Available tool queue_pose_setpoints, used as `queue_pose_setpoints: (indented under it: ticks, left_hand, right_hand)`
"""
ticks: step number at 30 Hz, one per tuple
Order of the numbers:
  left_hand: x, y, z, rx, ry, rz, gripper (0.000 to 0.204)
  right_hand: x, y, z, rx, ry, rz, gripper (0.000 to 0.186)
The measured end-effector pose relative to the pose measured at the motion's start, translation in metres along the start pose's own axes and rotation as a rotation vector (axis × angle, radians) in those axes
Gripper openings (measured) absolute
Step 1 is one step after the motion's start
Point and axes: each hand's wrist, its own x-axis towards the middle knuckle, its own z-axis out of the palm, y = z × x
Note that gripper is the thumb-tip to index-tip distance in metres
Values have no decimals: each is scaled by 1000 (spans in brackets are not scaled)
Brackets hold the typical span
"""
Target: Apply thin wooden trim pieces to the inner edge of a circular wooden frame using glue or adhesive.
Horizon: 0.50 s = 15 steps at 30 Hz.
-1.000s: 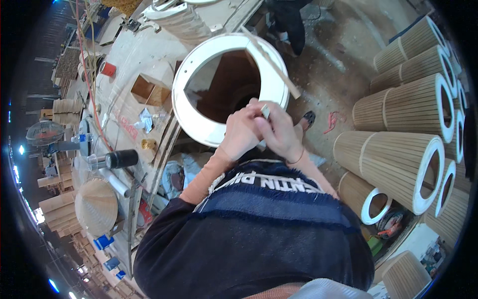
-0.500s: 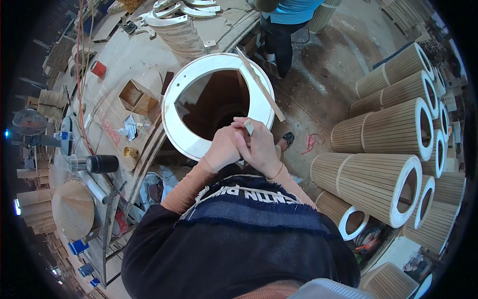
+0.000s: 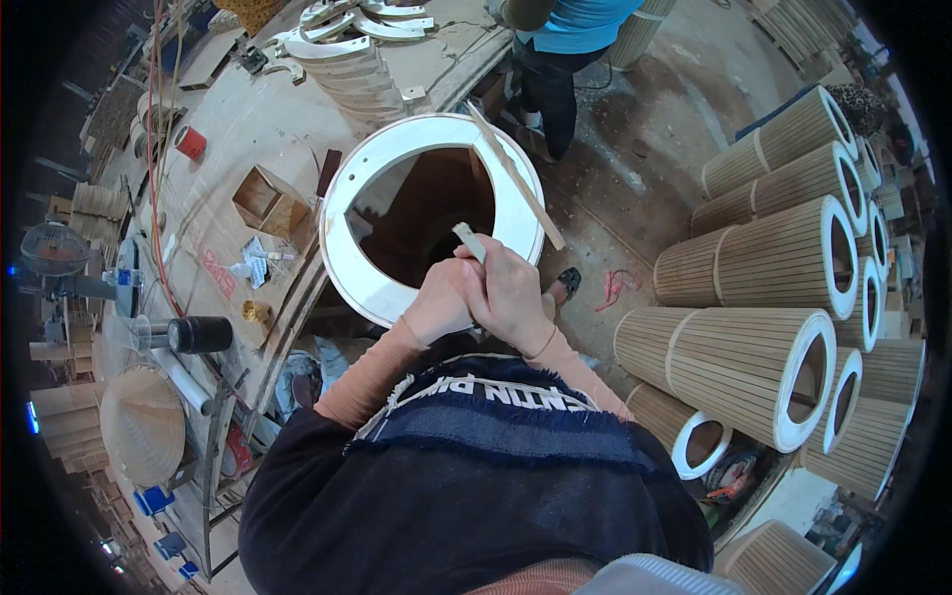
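My right hand [image 3: 507,293] is closed around a short pale flat stick [image 3: 467,239], its end pointing up and forward. My left hand [image 3: 442,297] is curled against the right; whatever its fingers grip is hidden. Both hands are at the near side of a white ring [image 3: 343,263] on top of a hollow cylinder with a dark inside. A long thin wooden strip [image 3: 521,183] lies across the ring's right side.
At left stands a cluttered worktable [image 3: 193,238] with an open wooden box [image 3: 268,203], red cup [image 3: 190,143], black container [image 3: 198,334] and stacked curved pieces [image 3: 352,79]. A person [image 3: 555,69] stands beyond the ring. Slatted cylinders [image 3: 724,357] lie along the right.
Over the last second the view has shifted, bringing more of the person ahead into it. The stick in my right hand now shows higher and longer above my fingers; my hands stay together.
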Motion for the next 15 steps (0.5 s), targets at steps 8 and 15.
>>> queue_pose_setpoints:
  ticks: [8, 15]
  left_hand:
    - [1, 3, -4, -82, 0, -62, 19]
    - [0, 0, 2, -84, -5, -168, 24]
  right_hand:
    - [10, -5, 0, -89, -59, 10, 33]
    - [16, -14, -10, 29, -116, 157, 18]
